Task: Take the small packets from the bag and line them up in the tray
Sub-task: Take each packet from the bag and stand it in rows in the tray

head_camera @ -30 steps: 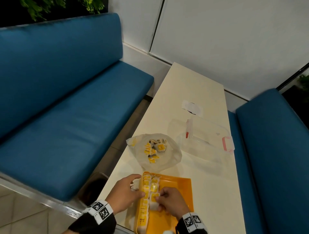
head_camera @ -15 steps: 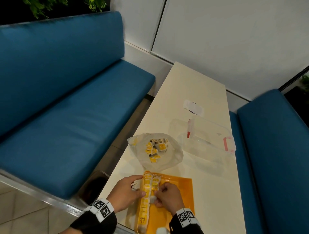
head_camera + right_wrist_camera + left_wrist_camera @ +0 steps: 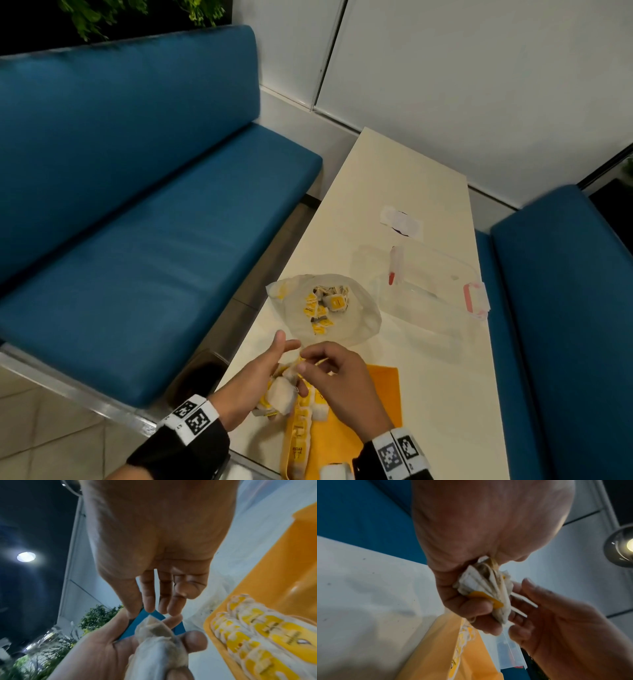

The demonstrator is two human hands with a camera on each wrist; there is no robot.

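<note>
Left hand [image 3: 255,380] is clutching a bunch of small packets [image 3: 485,592] over the tray [image 3: 383,394], right hand [image 3: 337,373] reaching in with fingers relaxed and empty, bag [image 3: 363,318] lying at twelve o'clock; loose packets risk spilling onto the lined rows [image 3: 254,632].

- Blue bench seat [image 3: 144,260] left of cream worktop [image 3: 404,192]; second blue seat [image 3: 565,308] right.
- Clear lidded box [image 3: 431,284] (pink clasps) on worktop.
- Green plant [image 3: 102,17] above backrest.
</note>
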